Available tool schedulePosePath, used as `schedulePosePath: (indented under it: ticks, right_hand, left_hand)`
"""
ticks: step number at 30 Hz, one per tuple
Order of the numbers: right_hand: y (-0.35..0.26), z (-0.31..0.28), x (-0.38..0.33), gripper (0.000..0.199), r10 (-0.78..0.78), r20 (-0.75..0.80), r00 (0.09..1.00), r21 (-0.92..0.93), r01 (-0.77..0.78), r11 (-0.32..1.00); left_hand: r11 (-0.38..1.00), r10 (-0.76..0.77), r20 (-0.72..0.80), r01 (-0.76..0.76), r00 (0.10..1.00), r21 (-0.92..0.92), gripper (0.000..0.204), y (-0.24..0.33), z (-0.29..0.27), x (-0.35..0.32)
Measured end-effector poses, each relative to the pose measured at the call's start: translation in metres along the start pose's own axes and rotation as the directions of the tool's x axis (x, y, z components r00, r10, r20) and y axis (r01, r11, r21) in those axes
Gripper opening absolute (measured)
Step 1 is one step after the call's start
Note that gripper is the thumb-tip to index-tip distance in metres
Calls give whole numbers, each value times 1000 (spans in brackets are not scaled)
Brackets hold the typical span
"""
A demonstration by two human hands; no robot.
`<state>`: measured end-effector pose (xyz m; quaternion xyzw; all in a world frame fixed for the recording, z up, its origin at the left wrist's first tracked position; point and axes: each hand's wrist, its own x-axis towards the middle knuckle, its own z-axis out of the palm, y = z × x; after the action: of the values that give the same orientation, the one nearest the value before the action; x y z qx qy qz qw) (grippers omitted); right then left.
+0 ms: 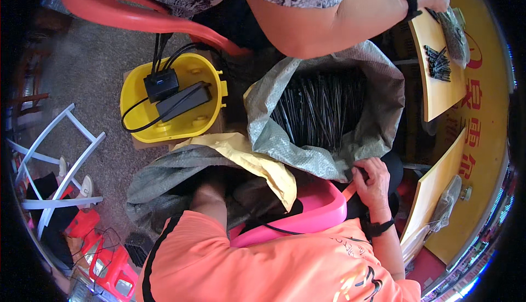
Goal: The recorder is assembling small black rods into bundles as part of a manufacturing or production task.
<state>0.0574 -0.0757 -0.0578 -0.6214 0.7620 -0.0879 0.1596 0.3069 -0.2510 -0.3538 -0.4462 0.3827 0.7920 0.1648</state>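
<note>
Gripping grey sack [329,154] rim — right hand [372,184], crowded

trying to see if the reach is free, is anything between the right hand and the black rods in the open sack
Yes: the right hand grips the grey sack's folded rim, and that rim lies between it and the black rods.

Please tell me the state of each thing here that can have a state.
Grey woven sack: open, full of thin black sticks.
Right hand: gripping the sack's rim.
Left hand: hidden inside a second grey sack.
Yellow helmet: upturned, holding black boxes.
</note>
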Motion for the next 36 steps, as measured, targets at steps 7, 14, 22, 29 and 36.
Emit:
schedulePosePath:
  ticks: [7, 14, 22, 29, 36]
  right_hand:
    - [-4, 0, 1, 10, -7, 10, 1000, 2, 7, 1000]
    - [-1, 2, 1, 9, -5, 3, 1000, -17, 5, 1000]
    - [-3, 3, 1, 8, -12, 22, 1000, 4, 12, 1000]
    - [-3, 4, 2, 7, -3, 22, 1000, -32, 4, 999]
    - [-4, 6, 1, 7, -2, 29, 1000, -20, 3, 1000]
  left_hand:
    - [999, -12, -6, 11, 1000, -30, 27, -23, 4, -7]
    - [994, -84, -35, 81, 996, -76, 26, -75, 7, -36]
    - [985, -138, -65, 130, 988, -116, 26, -117, 5, -66]
    - [982, -133, -58, 124, 989, -140, 25, -129, 10, -68]
    - [984, -100, -53, 90, 994, -156, 25, -125, 14, -61]
